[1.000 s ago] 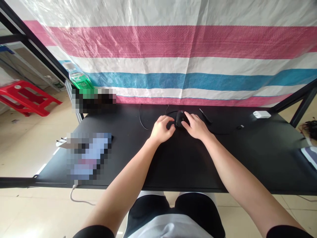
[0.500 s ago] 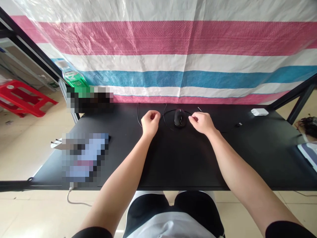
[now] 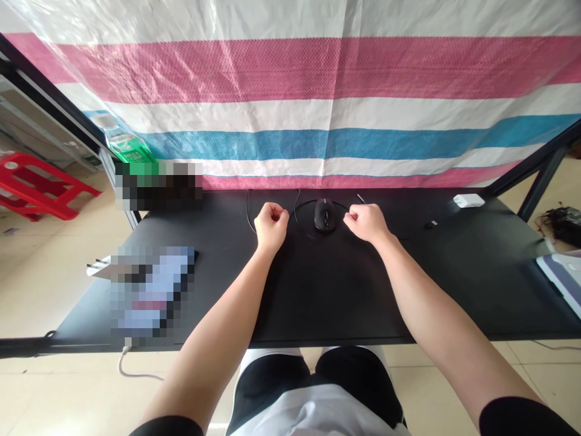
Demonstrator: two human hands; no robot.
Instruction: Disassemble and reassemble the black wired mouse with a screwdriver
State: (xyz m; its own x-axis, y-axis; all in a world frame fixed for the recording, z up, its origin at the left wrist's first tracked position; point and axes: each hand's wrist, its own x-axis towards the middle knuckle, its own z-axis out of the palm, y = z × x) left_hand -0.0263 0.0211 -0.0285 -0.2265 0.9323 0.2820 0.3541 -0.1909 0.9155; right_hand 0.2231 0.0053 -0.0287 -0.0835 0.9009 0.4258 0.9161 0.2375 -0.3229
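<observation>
A black computer mouse (image 3: 325,214) lies flat near the far edge of the black tabletop (image 3: 327,303), roughly midway between the two hands. Its body is a rounded, low oval with a dull finish, and a narrow scroll wheel runs along the centre line toward the front; finer details are too small to make out. A thin black cable (image 3: 296,206) curves away from the far end of the mouse in a loose arc, bending around to the left, then dropping behind the left hand. The left hand (image 3: 271,225) is curled into a loose fist, holding nothing, and rests or hovers just left of the cable's loop, well apart from the mouse. The right hand (image 3: 367,222) is also loosely closed and empty, with its fingers curled toward the mouse, near it but not touching. Beyond the right hand, a slim dark stick (image 3: 361,198) lies close to the far edge, and further right are a small black item (image 3: 431,224) and a white charger block (image 3: 469,200). Two pixelated patches hide whatever sits at the left of the tabletop, one at the far corner (image 3: 158,184) and one nearer the front (image 3: 152,290). Behind the tabletop hangs a woven tarpaulin (image 3: 318,103) striped pink, white and blue, and a red plastic stool (image 3: 39,188) lies on the floor to the left.
</observation>
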